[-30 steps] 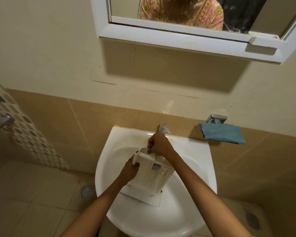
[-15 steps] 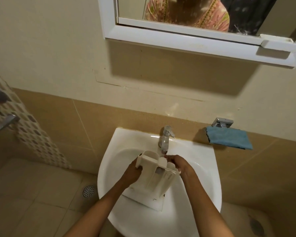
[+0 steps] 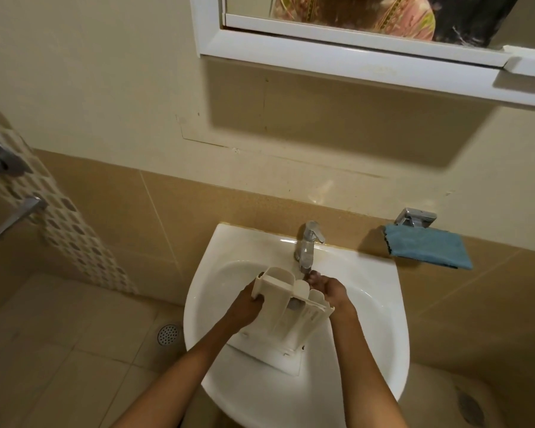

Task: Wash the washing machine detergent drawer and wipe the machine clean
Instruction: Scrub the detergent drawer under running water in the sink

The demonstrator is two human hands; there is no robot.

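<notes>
Over the sink (image 3: 383,335), below the tap (image 3: 308,245), the drawer (image 3: 291,316) is gripped at its left edge by the left hand (image 3: 244,307), at its right by the right hand (image 3: 332,291).

Both bare forearms reach in from the bottom, angling toward each other. The left hand (image 3: 246,305) is out on the left, wrist straight, fingers (image 3: 259,299) curled round the left edge of the drawer (image 3: 291,316), and that's a firm grip. The right hand (image 3: 332,293) sits a touch farther forward, knuckles up, its fingers (image 3: 315,278) bunched and curled at the drawer's far right corner. Whether they actually pinch it can't be seen from here.
</notes>
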